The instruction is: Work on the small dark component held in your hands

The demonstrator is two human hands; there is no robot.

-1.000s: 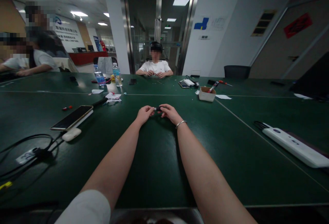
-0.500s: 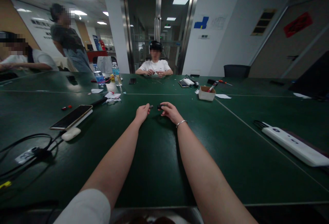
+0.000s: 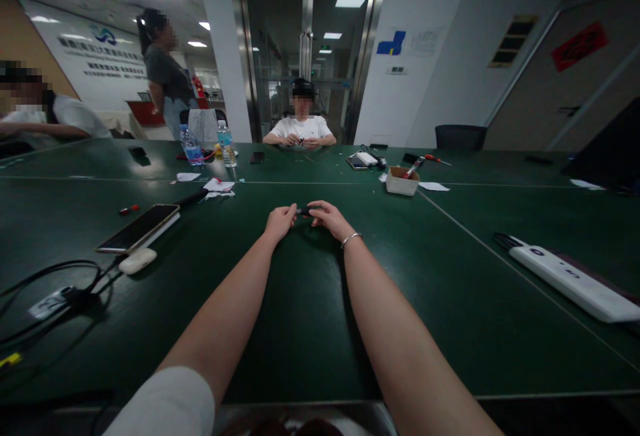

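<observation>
Smartphone [image 3: 140, 229] lies at the left of the frame. Mid-frame, my left hand [image 3: 281, 224] pinches the greyish end of a small dark stick [image 3: 304, 211], which bridges the gap between my hands; my right hand [image 3: 330, 221] pinches its black end. Whether it is one piece or two, I cannot tell. A white power strip [image 3: 575, 283] lies at the right edge.

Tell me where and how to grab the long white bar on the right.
Probably best across its narrow width, near the middle, from above: the long white bar lies on the table, its upper side exposed, and dark cables crowd its far end.
</observation>
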